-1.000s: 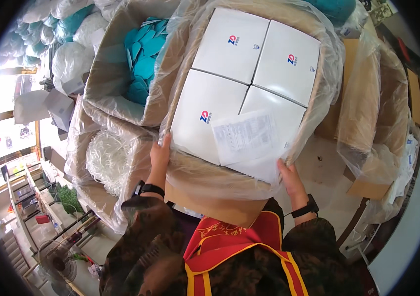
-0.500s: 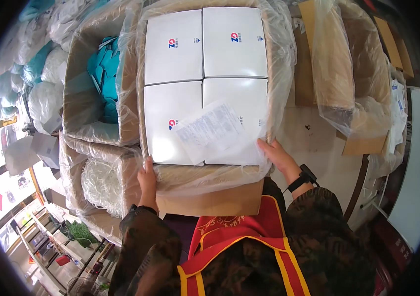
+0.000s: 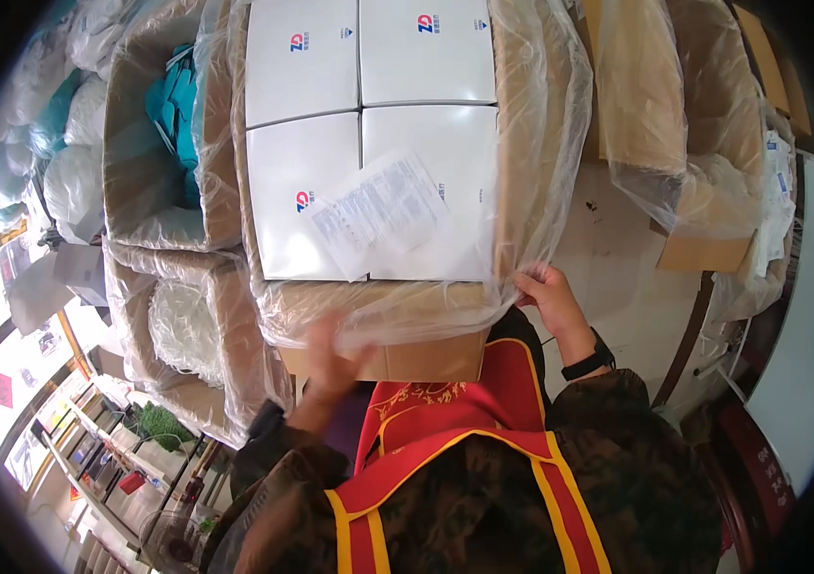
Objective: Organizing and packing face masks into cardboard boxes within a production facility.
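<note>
A large cardboard carton [image 3: 426,356] stands in front of me, lined with a clear plastic bag [image 3: 378,322]. Inside, several white boxes [image 3: 426,62] with a red and blue mark lie side by side. A printed paper sheet [image 3: 378,206] in a clear sleeve rests on the nearer ones. My right hand [image 3: 550,297] pinches the edge of the plastic bag at the carton's near right corner. Before the carton's near side is my left hand [image 3: 330,359], smeared by motion; whether its fingers touch the plastic cannot be told.
On the left, one lined carton holds teal pieces [image 3: 175,110] and another holds clear tangled tubing-like material [image 3: 182,325]. Bagged goods [image 3: 72,182] are piled beyond them. More lined cartons [image 3: 703,206] stand at the right, beside a pale panel [image 3: 799,335].
My left hand has left the carton's near left corner and moved right and toward me. The right hand now pinches the plastic. The carton appears further up and left in view.
</note>
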Motion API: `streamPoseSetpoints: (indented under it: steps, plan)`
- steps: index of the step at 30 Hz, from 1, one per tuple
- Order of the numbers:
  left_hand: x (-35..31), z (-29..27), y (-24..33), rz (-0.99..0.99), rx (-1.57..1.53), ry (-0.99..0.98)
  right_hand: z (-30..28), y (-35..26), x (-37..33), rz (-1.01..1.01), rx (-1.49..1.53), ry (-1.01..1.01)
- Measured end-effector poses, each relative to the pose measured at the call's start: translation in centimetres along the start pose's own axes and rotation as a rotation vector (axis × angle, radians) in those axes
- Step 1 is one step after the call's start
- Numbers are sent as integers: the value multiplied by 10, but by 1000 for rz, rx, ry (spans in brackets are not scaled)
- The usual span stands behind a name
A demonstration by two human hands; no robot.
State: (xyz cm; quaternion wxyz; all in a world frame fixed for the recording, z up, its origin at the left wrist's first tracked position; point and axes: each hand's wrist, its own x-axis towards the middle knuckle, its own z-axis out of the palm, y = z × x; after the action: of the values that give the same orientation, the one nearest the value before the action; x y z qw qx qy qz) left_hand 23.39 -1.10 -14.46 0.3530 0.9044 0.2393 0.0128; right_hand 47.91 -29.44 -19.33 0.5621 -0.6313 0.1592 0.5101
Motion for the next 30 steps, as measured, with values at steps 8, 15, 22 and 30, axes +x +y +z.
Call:
streamPoseSetpoints:
  steps: [8,15,22,30]
  plan:
    - [-20,68,3,-150,124,-682,-38,111,-18,316,58,-17]
    - [-88,142,-29,-84,5,-815,-68,124,53,271,8,117]
    - [-11,267,-65,-234,280,-602,-115,91,136,128,172,328]
    - [0,300,-102,-360,193,-762,-135,102,112,166,5,64]
